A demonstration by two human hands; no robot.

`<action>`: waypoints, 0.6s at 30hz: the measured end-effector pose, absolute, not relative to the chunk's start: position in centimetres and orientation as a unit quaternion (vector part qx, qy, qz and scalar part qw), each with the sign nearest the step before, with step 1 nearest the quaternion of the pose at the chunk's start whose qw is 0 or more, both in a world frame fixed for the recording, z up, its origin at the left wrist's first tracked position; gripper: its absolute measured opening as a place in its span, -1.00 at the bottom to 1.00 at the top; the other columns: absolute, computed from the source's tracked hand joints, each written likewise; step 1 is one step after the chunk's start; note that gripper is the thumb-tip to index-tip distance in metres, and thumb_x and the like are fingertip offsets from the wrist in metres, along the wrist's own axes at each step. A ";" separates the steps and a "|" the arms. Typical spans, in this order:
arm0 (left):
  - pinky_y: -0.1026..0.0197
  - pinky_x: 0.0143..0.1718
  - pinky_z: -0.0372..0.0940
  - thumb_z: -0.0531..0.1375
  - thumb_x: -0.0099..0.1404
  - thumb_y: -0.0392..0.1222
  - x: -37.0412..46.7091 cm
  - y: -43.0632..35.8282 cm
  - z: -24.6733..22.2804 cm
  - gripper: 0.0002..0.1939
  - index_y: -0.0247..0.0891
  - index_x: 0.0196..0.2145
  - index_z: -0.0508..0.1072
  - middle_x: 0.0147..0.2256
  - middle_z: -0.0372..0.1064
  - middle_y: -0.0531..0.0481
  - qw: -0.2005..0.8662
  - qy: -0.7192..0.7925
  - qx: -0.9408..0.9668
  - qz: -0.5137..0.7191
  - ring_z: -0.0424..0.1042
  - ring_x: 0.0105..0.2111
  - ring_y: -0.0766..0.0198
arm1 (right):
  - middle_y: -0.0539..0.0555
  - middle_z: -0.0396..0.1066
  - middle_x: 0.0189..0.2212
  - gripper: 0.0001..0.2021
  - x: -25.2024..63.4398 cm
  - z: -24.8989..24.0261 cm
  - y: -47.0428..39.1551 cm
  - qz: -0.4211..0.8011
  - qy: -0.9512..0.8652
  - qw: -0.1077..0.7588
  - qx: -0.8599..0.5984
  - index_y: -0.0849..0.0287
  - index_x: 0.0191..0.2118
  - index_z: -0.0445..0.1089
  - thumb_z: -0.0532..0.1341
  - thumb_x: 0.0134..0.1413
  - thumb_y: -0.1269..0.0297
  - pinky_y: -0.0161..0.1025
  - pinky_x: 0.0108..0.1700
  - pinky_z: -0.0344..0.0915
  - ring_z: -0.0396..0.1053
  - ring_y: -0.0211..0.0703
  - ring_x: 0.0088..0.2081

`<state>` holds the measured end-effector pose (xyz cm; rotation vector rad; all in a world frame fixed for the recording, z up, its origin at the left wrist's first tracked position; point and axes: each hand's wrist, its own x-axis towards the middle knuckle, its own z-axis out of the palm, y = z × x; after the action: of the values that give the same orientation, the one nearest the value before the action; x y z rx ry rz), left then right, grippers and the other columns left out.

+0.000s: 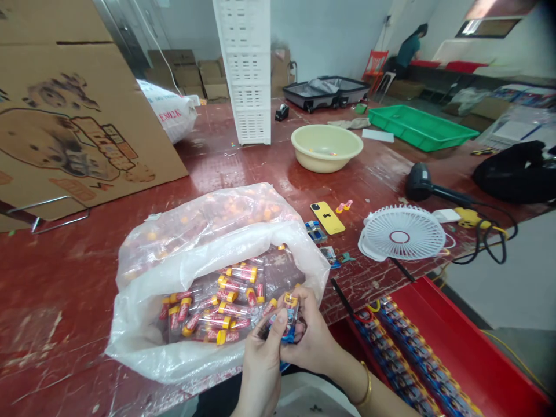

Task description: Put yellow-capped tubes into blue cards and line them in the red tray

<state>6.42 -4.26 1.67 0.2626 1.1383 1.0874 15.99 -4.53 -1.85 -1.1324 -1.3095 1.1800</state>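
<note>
Both hands meet over the near right edge of a clear plastic bag [143,347]. A small tube with a yellow cap and a blue printed wrapper [290,317] is between them. My left hand [266,359] presses its thumb on the tube's front, fingers bent behind. From the right, my right hand [316,339] wraps its fingers around the tube's side and top. Inside the open bag lie several clear tubes [234,289] with yellow caps and pink-red contents.
A cardboard box [87,145] stands at left, a white basket stack [249,75] behind. Right of the bag are a yellow phone [328,218], cream bowl [326,162], white fan [402,231], hair dryer [420,182] and red tray [469,330] holding packed rows. A person [408,52] bends far back.
</note>
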 end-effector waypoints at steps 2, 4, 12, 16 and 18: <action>0.17 -0.31 0.42 0.44 -0.05 -0.11 6.4 -4.2 1.7 -0.58 -0.35 -0.22 0.58 -0.43 0.57 -0.10 0.697 0.515 0.114 0.487 0.54 -0.43 0.16 | 0.00 0.24 -0.23 -0.44 16.0 -1.9 -4.6 0.485 -0.539 0.494 -0.479 0.05 -0.09 0.02 0.25 -0.24 0.52 -0.36 -0.37 0.31 0.33 -0.27 -0.34; 0.17 -0.34 0.42 0.45 -0.08 -0.09 6.4 -4.2 1.6 -0.56 -0.35 -0.22 0.58 -0.44 0.56 -0.10 0.697 0.517 0.113 0.484 0.53 -0.45 0.15 | 0.00 0.24 -0.24 -0.44 16.0 -2.0 -4.6 0.477 -0.543 0.490 -0.488 0.05 -0.09 0.03 0.26 -0.25 0.51 -0.35 -0.37 0.31 0.32 -0.27 -0.35; 0.23 -0.40 0.42 0.45 -0.09 -0.07 6.2 -4.1 1.0 -0.56 -0.37 -0.26 0.59 -0.54 0.52 -0.06 0.717 0.511 0.106 0.462 0.53 -0.46 0.17 | -0.03 0.23 -0.29 -0.44 16.2 -2.2 -4.5 0.451 -0.562 0.501 -0.479 0.06 -0.07 0.06 0.25 -0.26 0.51 -0.32 -0.30 0.32 0.33 -0.24 -0.31; 0.27 -0.42 0.41 0.45 -0.06 -0.09 6.2 -4.1 1.4 -0.58 -0.37 -0.25 0.58 -0.57 0.50 -0.03 0.732 0.500 0.103 0.452 0.53 -0.45 0.18 | -0.02 0.25 -0.27 -0.43 16.3 -2.3 -4.7 0.459 -0.557 0.506 -0.471 0.04 -0.06 0.05 0.26 -0.24 0.51 -0.35 -0.36 0.30 0.32 -0.26 -0.35; 0.28 -0.42 0.41 0.44 -0.05 -0.10 6.2 -4.1 1.6 -0.60 -0.37 -0.26 0.58 -0.58 0.49 -0.02 0.738 0.493 0.101 0.449 0.53 -0.44 0.18 | -0.01 0.26 -0.26 -0.43 16.3 -2.3 -4.8 0.455 -0.554 0.513 -0.472 0.03 -0.07 0.05 0.26 -0.24 0.51 -0.34 -0.36 0.31 0.33 -0.26 -0.35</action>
<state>6.15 -4.11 1.56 0.2216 1.0830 0.9856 16.29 -4.82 -2.31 -1.1351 -1.3326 1.0930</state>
